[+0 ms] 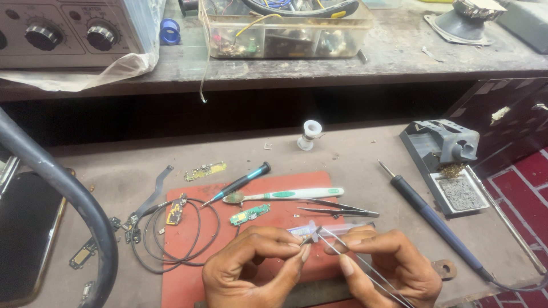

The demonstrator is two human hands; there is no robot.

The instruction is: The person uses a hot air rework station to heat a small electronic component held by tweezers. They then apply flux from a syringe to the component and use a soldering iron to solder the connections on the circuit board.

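Pinching a tiny part between thumb and forefinger, the left hand meets the right hand, closed on tweezers. The tweezers' long axis runs from 5 o'clock up to 11 o'clock, tips touching the part above the red mat on the desk.

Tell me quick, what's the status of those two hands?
Left hand pinching a tiny part, too small to identify. Right hand gripping thin silver metal tweezers at it. Small green circuit board lies just beyond, apart.
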